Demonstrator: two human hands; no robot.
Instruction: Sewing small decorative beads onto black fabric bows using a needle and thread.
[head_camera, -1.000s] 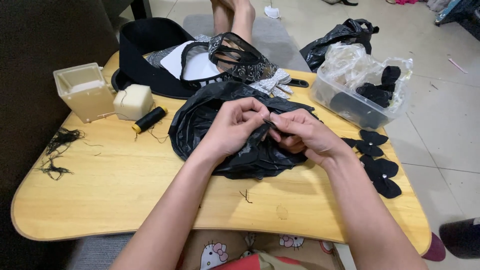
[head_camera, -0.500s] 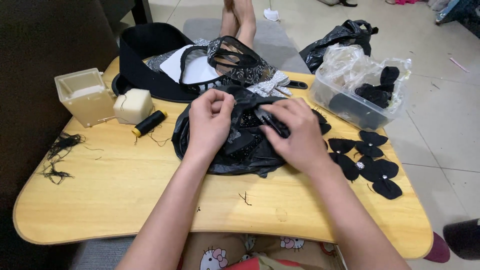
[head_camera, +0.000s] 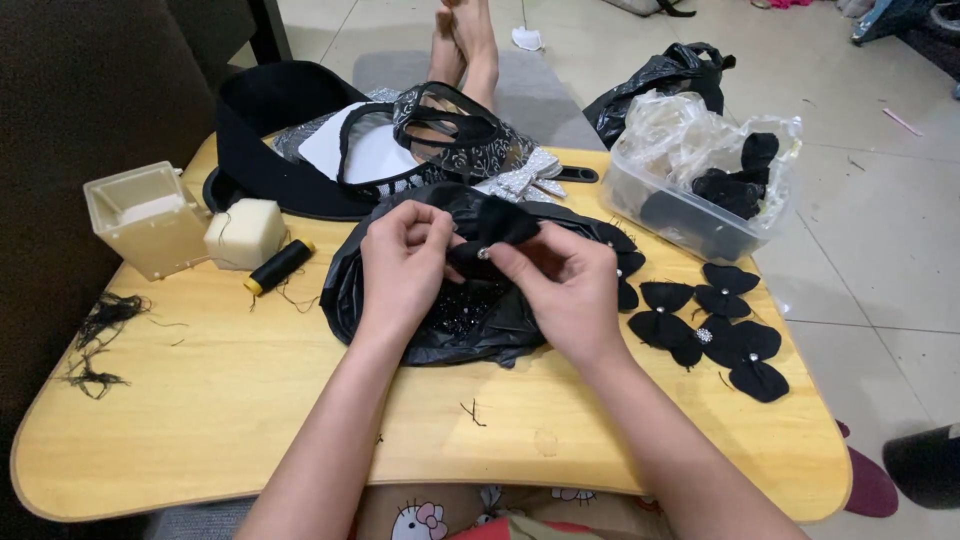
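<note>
Two hands, left (head_camera: 400, 262) and right (head_camera: 560, 280), each kept a closed grip on one small black fabric bow (head_camera: 497, 228) above the light wooden table (head_camera: 200, 400).

Both hands are working over a black plastic bag (head_camera: 440, 320) w/ beads inside, lying mid-table. Left hand (head_camera: 400, 262) and right hand (head_camera: 560, 280) are pinching a small black fabric bow (head_camera: 500, 222) between the fingertips, a small gem showing at its centre. Finished black bows (head_camera: 705, 325) are lying just right of the bag. A clear plastic tub (head_camera: 690, 205) is sitting at the far right of the wooden table (head_camera: 200, 420); a black thread spool (head_camera: 278, 267) is lying to the left.
</note>
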